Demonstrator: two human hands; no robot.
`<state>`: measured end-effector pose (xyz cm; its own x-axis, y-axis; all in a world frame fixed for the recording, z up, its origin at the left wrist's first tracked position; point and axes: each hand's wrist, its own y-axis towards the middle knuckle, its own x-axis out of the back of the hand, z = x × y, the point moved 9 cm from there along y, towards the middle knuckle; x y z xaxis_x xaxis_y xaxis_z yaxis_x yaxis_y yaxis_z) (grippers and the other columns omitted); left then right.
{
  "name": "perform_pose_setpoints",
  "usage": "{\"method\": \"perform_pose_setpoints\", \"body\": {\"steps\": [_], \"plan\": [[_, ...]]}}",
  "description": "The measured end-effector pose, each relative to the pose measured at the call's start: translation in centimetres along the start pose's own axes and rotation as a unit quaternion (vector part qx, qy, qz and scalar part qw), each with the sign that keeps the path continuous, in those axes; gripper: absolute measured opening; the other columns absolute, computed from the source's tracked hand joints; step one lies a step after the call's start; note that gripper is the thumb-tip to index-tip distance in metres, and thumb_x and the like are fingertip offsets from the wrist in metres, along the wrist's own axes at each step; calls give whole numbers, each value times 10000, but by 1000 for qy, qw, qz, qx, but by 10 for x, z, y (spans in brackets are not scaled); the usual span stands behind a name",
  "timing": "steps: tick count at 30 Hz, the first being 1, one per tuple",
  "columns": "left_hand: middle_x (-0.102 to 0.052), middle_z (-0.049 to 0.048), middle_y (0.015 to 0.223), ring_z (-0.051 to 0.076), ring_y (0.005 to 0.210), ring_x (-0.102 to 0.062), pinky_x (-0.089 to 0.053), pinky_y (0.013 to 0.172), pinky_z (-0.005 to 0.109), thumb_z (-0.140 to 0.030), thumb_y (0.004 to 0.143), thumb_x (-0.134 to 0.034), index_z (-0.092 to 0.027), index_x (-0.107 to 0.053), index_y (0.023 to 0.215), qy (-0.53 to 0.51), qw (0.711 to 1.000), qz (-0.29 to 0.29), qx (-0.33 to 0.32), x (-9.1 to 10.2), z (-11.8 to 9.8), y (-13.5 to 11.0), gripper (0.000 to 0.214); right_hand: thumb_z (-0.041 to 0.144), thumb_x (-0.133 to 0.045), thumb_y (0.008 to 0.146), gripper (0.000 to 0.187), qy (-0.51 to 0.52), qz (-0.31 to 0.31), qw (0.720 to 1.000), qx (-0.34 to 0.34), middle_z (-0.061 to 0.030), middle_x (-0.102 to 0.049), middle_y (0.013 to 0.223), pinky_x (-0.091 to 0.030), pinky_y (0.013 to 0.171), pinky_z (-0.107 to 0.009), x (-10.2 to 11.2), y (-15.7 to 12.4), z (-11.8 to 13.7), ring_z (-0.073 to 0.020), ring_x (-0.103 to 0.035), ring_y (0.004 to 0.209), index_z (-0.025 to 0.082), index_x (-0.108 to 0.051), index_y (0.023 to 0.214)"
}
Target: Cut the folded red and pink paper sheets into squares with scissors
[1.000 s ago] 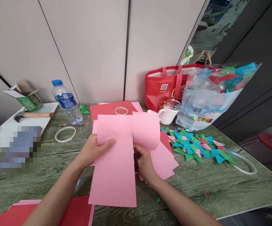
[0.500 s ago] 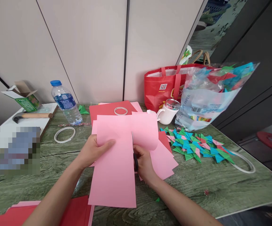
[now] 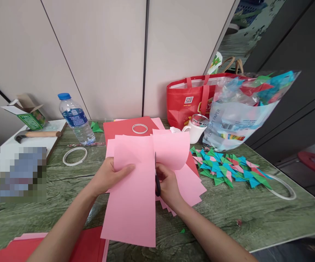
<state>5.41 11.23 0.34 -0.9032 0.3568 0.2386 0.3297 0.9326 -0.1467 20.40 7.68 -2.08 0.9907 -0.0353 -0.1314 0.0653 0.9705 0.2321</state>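
My left hand [image 3: 112, 177] grips a pink sheet of paper [image 3: 131, 207] by its left side, thumb on top and fingers hidden behind. Scissors [image 3: 157, 182] with dark handles are in my right hand [image 3: 168, 182], their blade upright in a long cut through the sheet. The right-hand strip of the sheet curls away above my right hand. Below it, pink sheets [image 3: 187, 185] lie fanned on the table, partly over red paper [image 3: 124, 125]. A white tape roll [image 3: 140, 128] rests on that red paper.
Folded green, blue and pink paper pieces [image 3: 225, 167] lie at the right, beside another tape roll [image 3: 285, 189]. Behind stand a white mug [image 3: 195, 131], a red bag [image 3: 187, 105] and a plastic bag [image 3: 228, 123]. A water bottle [image 3: 77, 120] and a hammer [image 3: 41, 134] are left.
The cut strip has swung further right, and the sheet's lower edge has dipped slightly. My right hand with the scissors has shifted slightly right.
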Motion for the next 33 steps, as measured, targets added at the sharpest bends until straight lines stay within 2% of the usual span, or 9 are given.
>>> {"method": "perform_pose_setpoints", "body": {"steps": [13,20,33], "plan": [[-680,56,680,191,560,-617,-480,452,243,-419,663,-642,-128,-636,738,7,1000,0,-9,-1,-3,-1,300,139,-613,611,152,-9,-16,1000,-7,-5,-641,675,-454,540,-249,-1,-2,-3,-158,-555,614,168,-608,760],[-664,46,665,178,550,-605,-467,437,227,-407,668,-646,-129,-626,728,6,1000,-1,-7,0,-2,-1,284,86,-567,587,124,-13,-25,1000,-7,29,-580,599,-390,478,-206,2,-2,-5,-115,-483,536,163,-596,681],[-672,36,673,176,555,-607,-467,446,228,-393,672,-649,-142,-635,738,-24,1000,12,3,-2,-2,-1,260,115,-554,600,71,-10,-30,999,-18,41,-546,531,-375,435,-200,2,-3,-10,-99,-445,475,169,-585,634]]}}
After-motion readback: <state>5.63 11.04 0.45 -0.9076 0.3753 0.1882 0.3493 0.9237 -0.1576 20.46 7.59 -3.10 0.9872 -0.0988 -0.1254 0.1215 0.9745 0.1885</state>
